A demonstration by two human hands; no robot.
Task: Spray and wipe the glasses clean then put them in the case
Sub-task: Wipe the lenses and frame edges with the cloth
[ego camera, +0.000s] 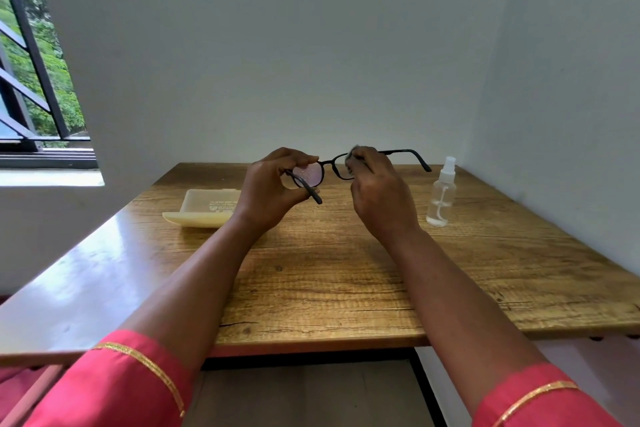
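You hold the black glasses [327, 168] in the air above the tabletop [346, 270]. Your left hand [273, 185] pinches the frame at one droplet-speckled lens. Your right hand [379, 192] presses a small grey cloth [354, 151] onto the other lens. Left of the glasses the cream case [204, 210] lies open; right of them stands the spray bottle [441, 192].
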